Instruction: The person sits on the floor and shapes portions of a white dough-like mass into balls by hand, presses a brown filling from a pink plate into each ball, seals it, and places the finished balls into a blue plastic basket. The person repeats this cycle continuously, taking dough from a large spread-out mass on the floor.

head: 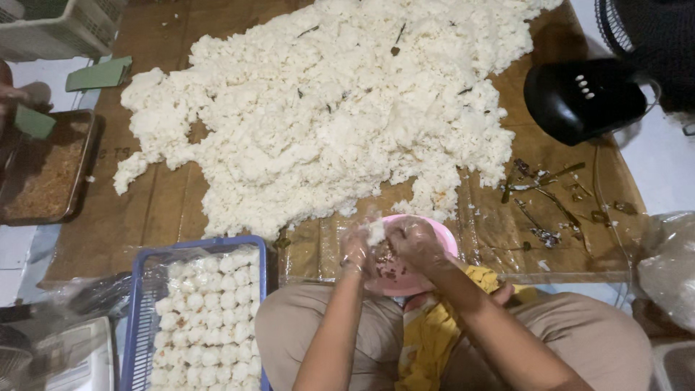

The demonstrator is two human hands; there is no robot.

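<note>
Nearest me: my left hand (356, 250) and right hand (414, 242), both in thin clear gloves, curled together around a small white rice lump (376, 232), above the round pink plastic bowl (443, 235).

1. A clear plastic bag (670, 264) sits at the right edge, bulging and whitish, beside the brown mat.
2. Crumpled clear plastic wrapping (87, 297) lies at the lower left, just beside the blue basket (137, 318).
3. No labels, signs or screens show.
</note>
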